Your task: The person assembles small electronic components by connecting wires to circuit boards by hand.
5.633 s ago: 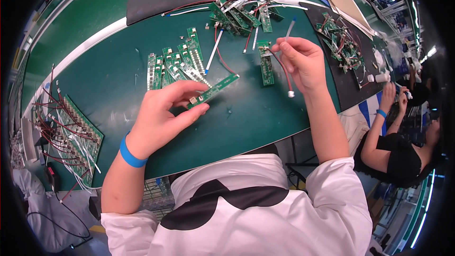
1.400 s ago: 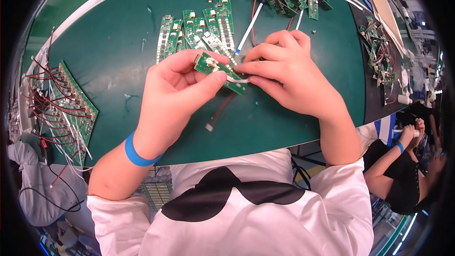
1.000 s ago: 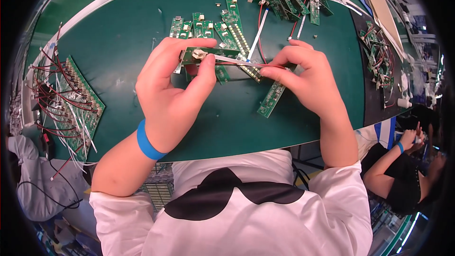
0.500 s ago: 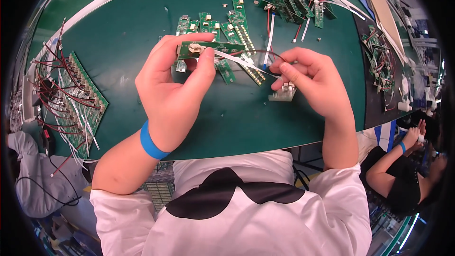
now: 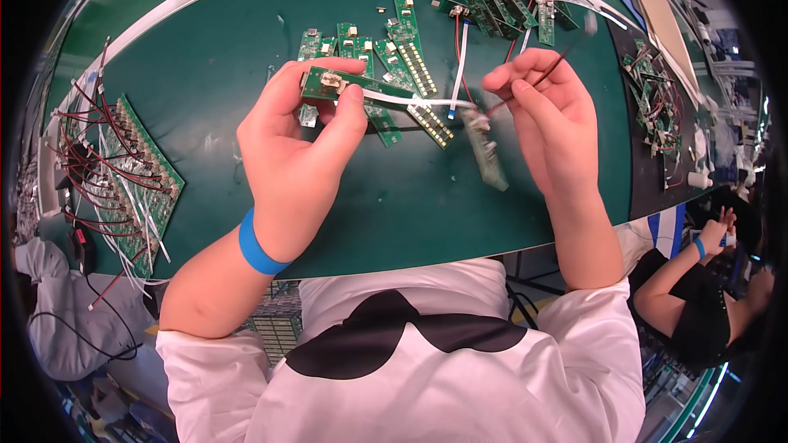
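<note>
a smooth, dark green tabletop (image 5: 410, 234); at its left, a broad green circuit panel (image 5: 162, 171) bristling with dark red wires; toward the far edge, a tangled heap of strip boards (image 5: 472, 0); the left hand (image 5: 295, 143), thumb pressed toward curled fingers, grips a narrow rectangular green board (image 5: 367, 84) by its left end, in front of a fan of flat boards (image 5: 417, 66); the right hand (image 5: 558, 119), half curled, pinches a thin dark wire (image 5: 556, 64) between thumb and fingers; a blurred board (image 5: 484, 153) hangs just beside it; a flat white ribbon cable (image 5: 410, 101) stretches from the gripped board toward the blurred one; print on the boards is too small to read
</note>
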